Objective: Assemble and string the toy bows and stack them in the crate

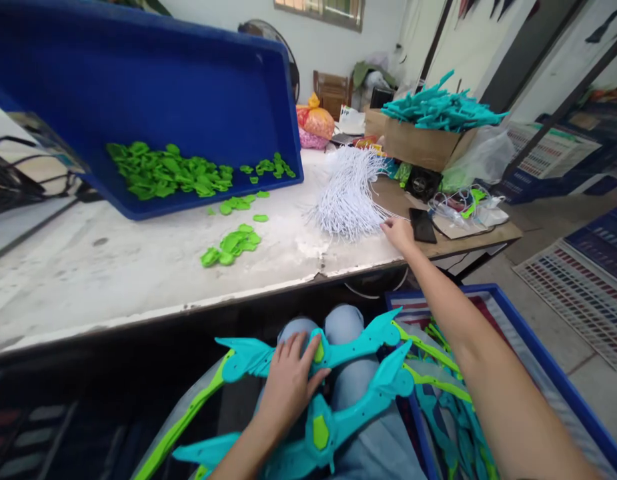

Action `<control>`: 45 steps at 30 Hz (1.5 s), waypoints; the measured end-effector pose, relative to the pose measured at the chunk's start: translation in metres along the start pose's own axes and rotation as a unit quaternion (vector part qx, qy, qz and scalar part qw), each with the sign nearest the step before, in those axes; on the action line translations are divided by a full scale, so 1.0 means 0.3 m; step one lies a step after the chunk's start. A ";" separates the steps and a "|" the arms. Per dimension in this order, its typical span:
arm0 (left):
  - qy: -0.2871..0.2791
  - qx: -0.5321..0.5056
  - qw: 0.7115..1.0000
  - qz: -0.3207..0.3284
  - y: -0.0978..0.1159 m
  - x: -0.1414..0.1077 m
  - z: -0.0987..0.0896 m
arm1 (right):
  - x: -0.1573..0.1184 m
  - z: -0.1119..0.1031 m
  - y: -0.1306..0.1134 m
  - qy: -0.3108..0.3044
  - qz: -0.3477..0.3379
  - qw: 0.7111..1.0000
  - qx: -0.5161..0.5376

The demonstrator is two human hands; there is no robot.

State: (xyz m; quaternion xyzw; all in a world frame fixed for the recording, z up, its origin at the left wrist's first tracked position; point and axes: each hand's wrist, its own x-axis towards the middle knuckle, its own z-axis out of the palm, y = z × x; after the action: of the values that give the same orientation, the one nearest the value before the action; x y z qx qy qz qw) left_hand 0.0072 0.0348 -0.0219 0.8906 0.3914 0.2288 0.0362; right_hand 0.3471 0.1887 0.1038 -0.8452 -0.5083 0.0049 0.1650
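Across my lap lie two turquoise toy bows, the upper bow (355, 347) and the lower bow (348, 421), each with lime-green limbs and a green inset at the middle. My left hand (291, 380) lies over the upper bow's middle, fingers over its far edge and thumb on the near side. Out at the table's right, my right hand (399, 233) is closed in a pinch at the edge of a bundle of white strings (345, 193). A thin strand shows by its fingertips. A black phone (422, 225) lies just right of that hand.
A tilted blue bin (198, 80) holds green plastic pieces (163, 170); more green pieces (233, 245) lie on the table (113, 267). Behind the strings stands a cardboard box (418, 141) heaped with turquoise parts. A blue-rimmed crate (543, 363) with more bows sits at my right.
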 end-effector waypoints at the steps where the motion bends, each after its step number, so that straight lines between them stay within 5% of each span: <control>1: -0.010 0.010 1.000 0.005 -0.013 0.006 0.014 | 0.034 0.013 -0.015 -0.011 0.011 1.000 0.002; 9: -0.004 0.014 1.000 0.004 -0.050 -0.054 0.004 | 0.161 0.020 -0.025 -0.068 0.074 0.994 0.039; 14: -0.027 0.017 0.999 0.001 -0.062 -0.051 -0.003 | 0.104 -0.053 0.071 -0.104 0.060 0.987 0.111; 19: -0.043 0.021 0.999 0.013 -0.074 -0.040 -0.011 | -0.226 -0.139 0.299 -0.203 0.063 0.950 0.228; 22: -0.006 0.014 0.999 0.031 -0.036 -0.015 -0.048 | -0.526 -0.174 0.463 -0.309 0.103 0.862 0.388; 24: 0.040 -0.021 0.998 0.038 0.036 0.006 -0.078 | -0.723 -0.182 0.543 -0.300 0.142 0.837 0.435; 26: 0.048 -0.114 0.991 0.051 0.148 0.018 -0.095 | -0.891 -0.176 0.590 -0.229 0.173 0.849 0.443; 29: -0.109 -0.318 0.941 0.050 0.351 0.016 -0.073 | -1.073 -0.144 0.616 -0.068 0.190 0.893 0.401; 32: -0.336 -0.442 0.831 -0.032 0.527 0.006 0.018 | -1.187 -0.097 0.633 0.066 0.188 0.929 0.312; 34: -0.420 -0.479 0.764 -0.102 0.604 0.007 0.098 | -1.237 -0.065 0.650 0.120 0.185 0.938 0.268; 39: -0.457 -0.534 0.655 -0.276 0.698 0.022 0.255 | -1.302 -0.002 0.681 0.185 0.172 0.943 0.215; 45: -0.449 -0.565 0.612 -0.323 0.752 0.037 0.325 | -1.317 0.033 0.672 0.191 0.148 0.950 0.196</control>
State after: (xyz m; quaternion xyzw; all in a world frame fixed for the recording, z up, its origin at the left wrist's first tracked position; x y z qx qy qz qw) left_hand 0.2099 -0.1018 -0.0499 0.5014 0.3817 -0.0504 0.7749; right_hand 0.3272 -0.2351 -0.0256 -0.8470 -0.3257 -0.0323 0.4189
